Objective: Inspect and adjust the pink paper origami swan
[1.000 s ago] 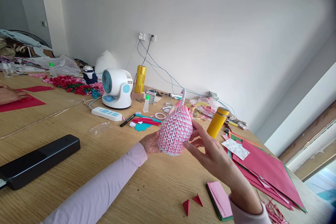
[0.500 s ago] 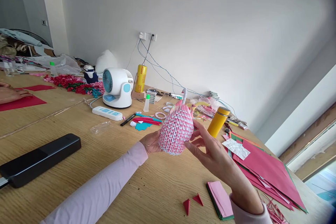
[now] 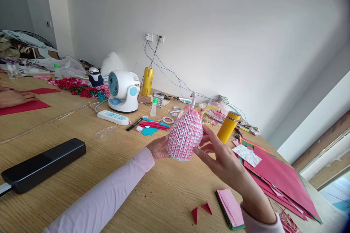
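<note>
A pink and white modular paper model (image 3: 186,134), egg-shaped with a thin curved neck on top, is held just above the wooden table (image 3: 82,160). My left hand (image 3: 158,147) grips its lower left side from behind. My right hand (image 3: 222,158) touches its right side with thumb and fingertips, the other fingers spread. Both sleeves are pale pink.
A black bar-shaped device (image 3: 41,169) lies at the left. A white desk fan (image 3: 123,91), power strip (image 3: 113,117), yellow bottle (image 3: 229,126) and yellow roll (image 3: 147,82) stand behind. Red paper sheets (image 3: 276,178), a pink stack (image 3: 231,213) and red folded triangles (image 3: 201,212) lie right. Another person's hand (image 3: 13,97) rests far left.
The model has shifted slightly right and up with both hands still on it. The view has drifted a little.
</note>
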`<move>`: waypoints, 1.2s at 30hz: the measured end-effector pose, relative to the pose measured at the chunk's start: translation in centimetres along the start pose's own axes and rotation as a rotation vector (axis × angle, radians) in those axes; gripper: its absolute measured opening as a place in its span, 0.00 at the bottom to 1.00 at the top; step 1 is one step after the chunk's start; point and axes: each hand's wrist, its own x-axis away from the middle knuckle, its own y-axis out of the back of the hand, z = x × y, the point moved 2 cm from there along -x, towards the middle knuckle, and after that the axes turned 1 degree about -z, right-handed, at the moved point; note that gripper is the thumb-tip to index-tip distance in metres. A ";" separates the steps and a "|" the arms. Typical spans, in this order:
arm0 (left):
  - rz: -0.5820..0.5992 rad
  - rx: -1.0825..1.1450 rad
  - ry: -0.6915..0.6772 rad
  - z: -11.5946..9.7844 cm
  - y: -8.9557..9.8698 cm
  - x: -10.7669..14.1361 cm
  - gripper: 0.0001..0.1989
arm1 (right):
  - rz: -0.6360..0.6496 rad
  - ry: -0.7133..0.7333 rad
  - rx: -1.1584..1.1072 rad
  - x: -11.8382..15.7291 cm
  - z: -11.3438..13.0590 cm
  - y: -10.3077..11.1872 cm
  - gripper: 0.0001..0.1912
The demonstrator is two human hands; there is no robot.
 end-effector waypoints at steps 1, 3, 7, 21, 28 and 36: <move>0.013 0.003 0.023 0.1 0.0 0.0 0.30 | -0.002 0.003 0.001 0.0 0.0 0.0 0.33; 0.044 0.003 0.066 0.2 0.0 0.0 0.31 | -0.008 0.011 0.002 0.0 -0.1 0.0 0.33; 0.074 -0.035 0.081 0.1 -0.2 0.0 0.31 | -0.020 0.024 -0.005 0.0 -0.2 0.0 0.33; 0.047 -0.112 0.036 -1.2 -2.4 -0.3 0.33 | -0.037 -0.026 -0.023 -0.1 -0.4 0.3 0.37; 0.046 -0.174 -0.063 -2.2 -4.2 -0.8 0.34 | -0.040 -0.098 -0.068 -0.1 -0.1 0.4 0.38; 0.074 -0.178 -0.128 -3.6 -7.1 -1.1 0.36 | -0.125 -0.107 -0.173 -0.4 -0.4 0.2 0.43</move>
